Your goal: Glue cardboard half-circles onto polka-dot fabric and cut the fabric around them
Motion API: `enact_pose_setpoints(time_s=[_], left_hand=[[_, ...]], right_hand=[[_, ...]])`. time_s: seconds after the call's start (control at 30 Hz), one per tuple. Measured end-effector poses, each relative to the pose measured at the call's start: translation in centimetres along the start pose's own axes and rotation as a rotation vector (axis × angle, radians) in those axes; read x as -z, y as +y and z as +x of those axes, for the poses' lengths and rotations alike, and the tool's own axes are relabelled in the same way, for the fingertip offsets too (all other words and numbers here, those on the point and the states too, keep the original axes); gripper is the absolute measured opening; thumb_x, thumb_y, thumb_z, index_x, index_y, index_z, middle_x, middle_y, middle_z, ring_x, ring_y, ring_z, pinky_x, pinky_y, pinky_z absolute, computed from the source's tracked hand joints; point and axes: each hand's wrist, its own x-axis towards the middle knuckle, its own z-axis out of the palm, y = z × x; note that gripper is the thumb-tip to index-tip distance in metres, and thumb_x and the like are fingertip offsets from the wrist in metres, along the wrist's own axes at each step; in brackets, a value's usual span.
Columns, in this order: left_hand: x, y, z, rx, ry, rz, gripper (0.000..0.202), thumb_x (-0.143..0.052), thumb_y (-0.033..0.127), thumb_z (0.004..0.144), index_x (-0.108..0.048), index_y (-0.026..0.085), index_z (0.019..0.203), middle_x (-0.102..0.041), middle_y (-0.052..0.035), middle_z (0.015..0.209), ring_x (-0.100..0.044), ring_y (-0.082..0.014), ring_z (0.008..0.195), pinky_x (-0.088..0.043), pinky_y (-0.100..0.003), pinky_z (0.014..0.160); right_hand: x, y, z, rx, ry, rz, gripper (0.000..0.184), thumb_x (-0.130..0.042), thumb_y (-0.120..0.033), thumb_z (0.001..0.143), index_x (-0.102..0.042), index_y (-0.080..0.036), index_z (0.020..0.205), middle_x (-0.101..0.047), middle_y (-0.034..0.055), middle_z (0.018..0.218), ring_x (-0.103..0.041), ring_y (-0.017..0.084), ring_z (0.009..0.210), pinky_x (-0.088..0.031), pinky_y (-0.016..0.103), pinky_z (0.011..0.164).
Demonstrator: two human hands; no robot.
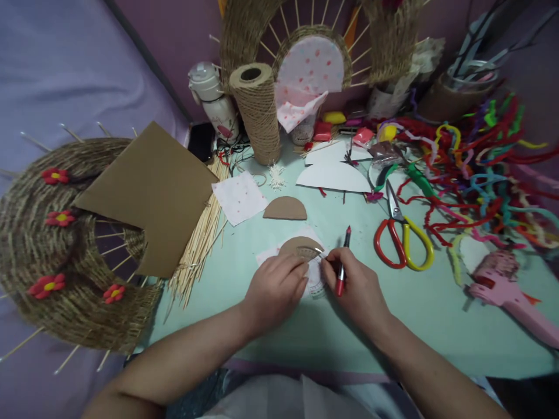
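My left hand [276, 286] has its fingers curled together at the lower left of a clear protractor [309, 252]. The protractor lies over a brown cardboard half-circle [293, 242], which rests on a piece of white patterned cloth [266, 254]. Tucked between the fingers of my right hand [357, 286] is a red-and-silver pen [342, 271], its red tip pointing away from me. The thumb and forefinger of that hand pinch at the protractor's right edge. A second cardboard half-circle [286, 208] lies just beyond, near a square of patterned cloth [239, 198].
Scissors [396, 224] lie to the right, with a pink glue gun [510, 291] and tangled pipe cleaners [471, 174] past them. A twine spool [257, 116] and a bottle [213, 105] stand at the back. Thin sticks [201, 238] and a cardboard sheet [161, 192] lie left.
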Motion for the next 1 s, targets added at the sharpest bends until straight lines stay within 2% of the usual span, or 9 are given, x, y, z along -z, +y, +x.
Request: enact_pose_setpoints(time_s=[0.1, 0.2, 0.33, 0.6, 0.7, 0.83, 1.0], left_hand=[[-0.5, 1.0, -0.5, -0.078, -0.011, 0.027, 0.028, -0.045, 0.023, 0.095, -0.059, 0.016, 0.118, -0.067, -0.0134, 0.121, -0.060, -0.0248, 0.115, -0.050, -0.039, 0.092], [-0.9, 1.1, -0.7, -0.085, -0.052, 0.053, 0.033, -0.044, 0.026, 0.096, -0.055, 0.012, 0.123, -0.063, -0.0158, 0.129, -0.057, -0.0267, 0.122, -0.051, -0.042, 0.095], [-1.0, 0.8, -0.6, -0.072, -0.083, 0.073, 0.032, -0.045, 0.026, 0.096, -0.057, 0.009, 0.120, -0.064, -0.0164, 0.127, -0.060, -0.0276, 0.118, -0.053, -0.043, 0.095], [-0.8, 0.7, -0.4, -0.101, -0.042, 0.077, 0.026, -0.047, 0.021, 0.094, -0.060, 0.010, 0.114, -0.067, -0.0158, 0.122, -0.063, -0.0263, 0.116, -0.055, -0.041, 0.096], [-0.8, 0.6, -0.4, -0.111, -0.014, 0.079, 0.025, -0.049, 0.020, 0.094, -0.061, 0.012, 0.114, -0.068, -0.0150, 0.121, -0.064, -0.0258, 0.114, -0.056, -0.041, 0.095], [-0.9, 0.4, -0.4, -0.131, 0.027, 0.081, 0.023, -0.053, 0.017, 0.092, -0.062, 0.012, 0.113, -0.069, -0.0142, 0.119, -0.065, -0.0257, 0.113, -0.056, -0.040, 0.095], [-1.1, 0.3, -0.4, -0.153, 0.073, 0.081, 0.023, -0.059, 0.014, 0.089, -0.064, 0.011, 0.111, -0.071, -0.0144, 0.116, -0.067, -0.0253, 0.108, -0.057, -0.039, 0.093]], right_hand=[[-0.2, 0.0, 0.1, 0.043, 0.001, -0.014, 0.008, -0.049, -0.025, 0.092, -0.052, -0.022, 0.086, -0.061, -0.0016, 0.067, -0.055, 0.013, 0.051, -0.042, 0.022, 0.053], [-0.4, 0.0, 0.2, 0.070, -0.004, -0.046, 0.010, -0.048, -0.025, 0.093, -0.052, -0.022, 0.085, -0.061, -0.0011, 0.066, -0.056, 0.014, 0.053, -0.042, 0.022, 0.055], [-0.4, 0.2, 0.2, 0.064, -0.038, -0.085, 0.011, -0.046, -0.024, 0.093, -0.052, -0.022, 0.084, -0.060, -0.0013, 0.065, -0.056, 0.015, 0.053, -0.041, 0.023, 0.055], [0.7, 0.9, 0.1, -0.023, -0.028, -0.037, 0.005, -0.051, -0.024, 0.091, -0.050, -0.023, 0.086, -0.059, -0.0024, 0.068, -0.056, 0.014, 0.054, -0.040, 0.024, 0.055], [0.9, 1.2, -0.1, 0.013, -0.017, -0.005, 0.006, -0.052, -0.020, 0.090, -0.050, -0.023, 0.085, -0.059, -0.0011, 0.070, -0.058, 0.016, 0.061, -0.043, 0.025, 0.060], [0.9, 1.6, -0.2, 0.061, -0.020, 0.062, 0.008, -0.051, -0.016, 0.089, -0.051, -0.022, 0.085, -0.064, 0.0041, 0.081, -0.062, 0.020, 0.078, -0.047, 0.030, 0.071], [0.8, 1.5, -0.3, 0.073, -0.036, 0.109, 0.012, -0.050, -0.010, 0.086, -0.050, -0.022, 0.083, -0.064, 0.0042, 0.081, -0.061, 0.020, 0.078, -0.047, 0.031, 0.070]])
